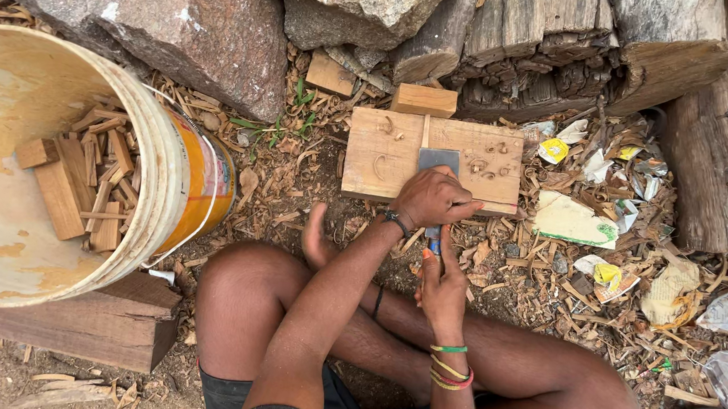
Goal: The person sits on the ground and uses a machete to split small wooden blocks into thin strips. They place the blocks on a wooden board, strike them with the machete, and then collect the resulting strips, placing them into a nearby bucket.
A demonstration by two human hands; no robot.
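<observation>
A big pale bucket (54, 169) lies tipped on its side at the left, its mouth facing up toward the camera; inside it rests a loose heap of small wood offcuts (79, 187), flat blocks and thin sticks. Grey rocks (190, 25) and weathered logs (576, 49) line the far edge. A thick dark plank (87, 322) lies on the ground just under the bucket's near side. Wood shavings and crumpled scraps of paper (608, 211) cover the ground to the right.

A flat wooden board (384, 151) lies in the middle, just beyond the person's crossed legs, its long side running left to right, with curled shavings on top. A small wood block (423, 99) sits touching its far edge.

A chisel (438, 162) lies across the board's near half, its long axis running near to far, the wide grey blade pointing away from the person and flat on the wood. The left hand (436, 199), with a dark band at the wrist, is curled down over the blade's near end, fingers pressed together and bearing on it. The right hand (443, 285), wearing coloured bangles, is just nearer, fingers pressed together around the handle, which is mostly hidden.
</observation>
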